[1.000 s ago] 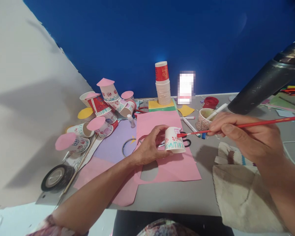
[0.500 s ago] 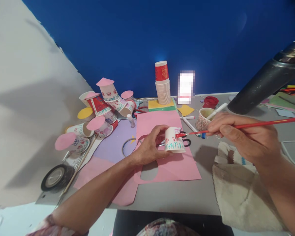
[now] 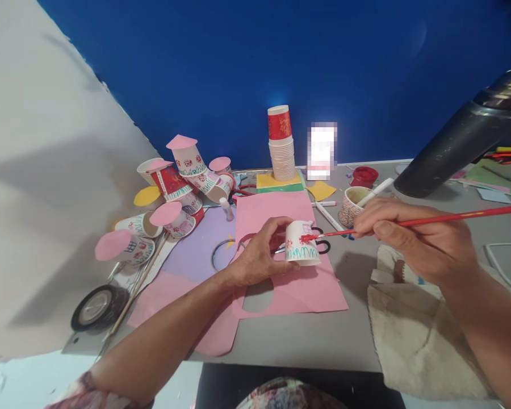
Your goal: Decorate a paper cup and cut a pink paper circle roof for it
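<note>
Upside down over the pink paper (image 3: 298, 295), a white paper cup (image 3: 297, 232) is gripped at its left side by my left hand (image 3: 262, 255). It bears red marks, a purple window drawing and green zigzag lines along its lower part. My right hand (image 3: 413, 238) is closed around a red paintbrush (image 3: 443, 218). The brush's red-coated tip meets the cup's side just below the purple window. Behind the cup lie scissors (image 3: 324, 246), with only their black handles and a bit of blade showing.
Decorated cups (image 3: 183, 159) with pink paper tops crowd the left. A stack of paper cups (image 3: 282, 159) stands at the back. To the right are a cup with a white pen (image 3: 352, 205), a red paint pot (image 3: 364, 176), a dark flask (image 3: 451, 142) and a cloth (image 3: 426, 341).
The brush tip and my right hand have shifted slightly left and down across the cup. My left hand and the cup stay almost still.
</note>
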### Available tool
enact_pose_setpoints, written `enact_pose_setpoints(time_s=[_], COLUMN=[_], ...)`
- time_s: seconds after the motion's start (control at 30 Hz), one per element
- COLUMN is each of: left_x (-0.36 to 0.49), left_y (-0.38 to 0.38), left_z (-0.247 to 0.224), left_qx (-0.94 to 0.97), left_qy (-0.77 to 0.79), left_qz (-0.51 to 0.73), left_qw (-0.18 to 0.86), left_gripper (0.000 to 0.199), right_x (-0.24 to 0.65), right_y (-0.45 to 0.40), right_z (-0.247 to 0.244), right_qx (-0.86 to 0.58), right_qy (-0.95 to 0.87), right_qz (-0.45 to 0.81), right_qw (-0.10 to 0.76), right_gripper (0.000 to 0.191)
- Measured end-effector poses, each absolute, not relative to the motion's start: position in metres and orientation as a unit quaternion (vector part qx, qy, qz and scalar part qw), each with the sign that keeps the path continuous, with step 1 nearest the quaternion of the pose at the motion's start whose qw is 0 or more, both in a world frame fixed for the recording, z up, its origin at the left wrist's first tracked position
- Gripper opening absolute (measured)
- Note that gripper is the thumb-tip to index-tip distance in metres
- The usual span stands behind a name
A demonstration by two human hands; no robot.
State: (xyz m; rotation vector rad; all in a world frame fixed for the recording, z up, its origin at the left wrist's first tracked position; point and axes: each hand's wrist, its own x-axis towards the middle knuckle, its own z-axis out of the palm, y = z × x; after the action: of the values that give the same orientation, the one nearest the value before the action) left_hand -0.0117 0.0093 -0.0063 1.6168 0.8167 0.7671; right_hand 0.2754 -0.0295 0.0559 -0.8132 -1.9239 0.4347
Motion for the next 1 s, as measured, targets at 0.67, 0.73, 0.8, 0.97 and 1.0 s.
enact_pose_setpoints(time_s=[0.67, 0.73, 0.8, 0.97, 1.0], left_x=[-0.0119, -0.0113, -0.0105, -0.0096, -0.0096], left_y=[0.0097, 0.0097, 0.0097, 0.0093, 0.0093], left_z=[-0.0088, -0.0081, -0.0071, -0.0061, -0.0063], left_qx=[0.675, 0.672, 0.668, 0.656, 0.654], left_qy=[0.336, 0.328, 0.321, 0.325, 0.326], left_qz=[0.327, 0.33, 0.332, 0.331, 0.331], left_qw=[0.569, 0.575, 0.583, 0.596, 0.597], left_gripper=[0.081, 0.08, 0.08, 0.079, 0.079], right_x=[0.2746, 0.274, 0.2743, 0.2784, 0.279], right_y=[-0.0295, -0.0291, -0.0286, -0.0292, -0.0294], right_z=[0.0582, 0.0585, 0.0585, 0.0585, 0.0586], right_qx=[-0.335, -0.331, -0.329, -0.335, -0.337], right_qy=[-0.781, -0.788, -0.794, -0.781, -0.779], right_qz=[0.172, 0.172, 0.168, 0.177, 0.179], right_qw=[0.498, 0.49, 0.482, 0.496, 0.497], right_gripper=[0.021, 0.021, 0.02, 0.023, 0.024])
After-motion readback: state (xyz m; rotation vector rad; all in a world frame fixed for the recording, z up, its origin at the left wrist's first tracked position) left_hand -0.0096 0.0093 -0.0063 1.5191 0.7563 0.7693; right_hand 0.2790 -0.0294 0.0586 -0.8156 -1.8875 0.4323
